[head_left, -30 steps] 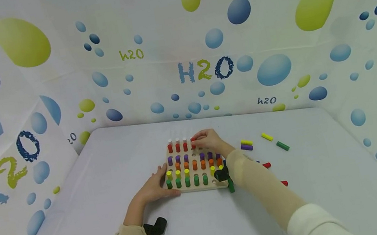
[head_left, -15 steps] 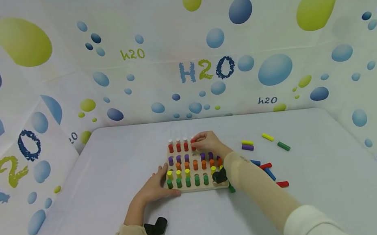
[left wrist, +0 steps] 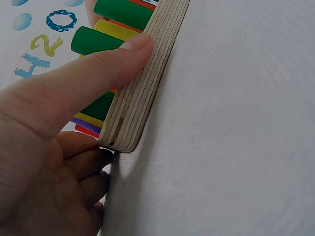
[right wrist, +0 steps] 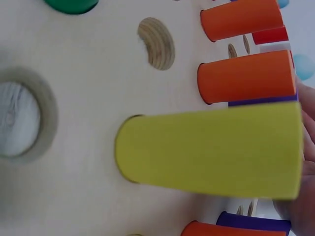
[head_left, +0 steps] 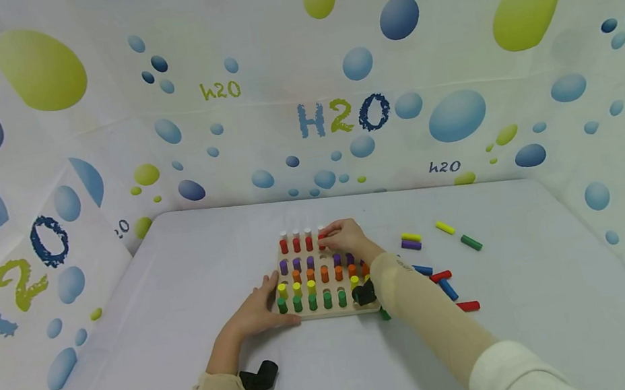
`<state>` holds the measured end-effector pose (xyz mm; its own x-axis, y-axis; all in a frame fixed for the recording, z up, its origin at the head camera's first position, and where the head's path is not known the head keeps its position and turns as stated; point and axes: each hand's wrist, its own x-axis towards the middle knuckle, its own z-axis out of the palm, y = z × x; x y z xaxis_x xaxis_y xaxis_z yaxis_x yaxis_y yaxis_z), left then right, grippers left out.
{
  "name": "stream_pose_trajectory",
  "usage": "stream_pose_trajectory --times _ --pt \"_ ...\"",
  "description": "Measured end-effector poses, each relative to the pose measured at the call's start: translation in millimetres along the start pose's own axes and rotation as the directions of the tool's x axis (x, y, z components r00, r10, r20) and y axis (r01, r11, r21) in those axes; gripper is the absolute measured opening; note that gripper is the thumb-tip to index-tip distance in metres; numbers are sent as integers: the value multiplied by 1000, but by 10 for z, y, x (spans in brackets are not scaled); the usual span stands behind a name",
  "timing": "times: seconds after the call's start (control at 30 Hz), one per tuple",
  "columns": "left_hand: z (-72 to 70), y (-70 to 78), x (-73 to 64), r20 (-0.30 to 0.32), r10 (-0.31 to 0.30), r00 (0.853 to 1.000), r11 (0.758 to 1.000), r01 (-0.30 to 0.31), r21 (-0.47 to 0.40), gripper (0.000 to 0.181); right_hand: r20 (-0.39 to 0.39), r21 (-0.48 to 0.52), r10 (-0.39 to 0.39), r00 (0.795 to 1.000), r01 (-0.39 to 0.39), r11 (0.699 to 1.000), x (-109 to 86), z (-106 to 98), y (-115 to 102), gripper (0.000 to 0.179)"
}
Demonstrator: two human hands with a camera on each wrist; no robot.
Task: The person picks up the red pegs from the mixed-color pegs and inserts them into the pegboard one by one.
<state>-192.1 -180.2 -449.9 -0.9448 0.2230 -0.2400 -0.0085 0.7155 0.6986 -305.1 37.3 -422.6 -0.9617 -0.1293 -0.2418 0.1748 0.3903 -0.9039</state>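
A wooden peg board [head_left: 337, 314] lies on the table with rows of green, yellow, orange, purple, red and white pegs standing in it. My left hand [head_left: 257, 309] holds its near left corner. In the left wrist view the thumb presses the board's front edge [left wrist: 142, 93], while the fingers lie at the left side. At the back, my right hand [head_left: 346, 236] pinches a red peg [head_left: 322, 242] at the right end of the visible red ones. The right wrist view shows a yellow peg [right wrist: 211, 150] up close; the right fingers are mostly hidden behind the pegs.
Right of the board lie loose pegs: a yellow peg [head_left: 410, 237] beside a purple one [head_left: 410, 245], another yellow [head_left: 445, 228], a green [head_left: 471, 242], and several blue and red ones [head_left: 468, 306] near the right forearm. A patterned cloth wall [head_left: 256, 149] stands behind the table.
The right wrist and forearm have shifted slightly left, uncovering blue pegs on the table. The right hand stays at the same red peg; the left hand has not moved on the board.
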Motion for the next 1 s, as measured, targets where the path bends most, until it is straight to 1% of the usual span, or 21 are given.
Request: stream_pose_trajectory --times 0.23,0.33,0.53,0.7,0.83,0.93,1.0 --pt "-14 8 -7 0 0 1000 1000 0 13 112 -33 -81 -30 999 27 996 -2 11 6 20" --pt "-16 1 -8 1 2 1000 1000 -2 17 112 -32 -93 -41 999 38 995 -18 13 -4 21" --pt "-6 -5 0 -1 7 1000 1000 -7 14 113 -10 -102 -91 996 90 991 -56 -7 -13 28" --pt "-1 -6 5 -3 8 1000 1000 -8 9 114 29 -188 -142 989 145 971 -65 -49 -17 32" --pt "3 -14 8 -4 7 1000 1000 -7 9 114 67 -257 -135 989 148 955 -73 -103 -23 36" --pt "7 -13 10 -4 3 1000 1000 -2 12 114 89 -284 -126 988 147 947 -97 -159 -27 38" --pt "9 -15 15 -4 1 1000 1000 -1 13 114 98 -298 -135 986 159 941 -117 -202 -28 37"
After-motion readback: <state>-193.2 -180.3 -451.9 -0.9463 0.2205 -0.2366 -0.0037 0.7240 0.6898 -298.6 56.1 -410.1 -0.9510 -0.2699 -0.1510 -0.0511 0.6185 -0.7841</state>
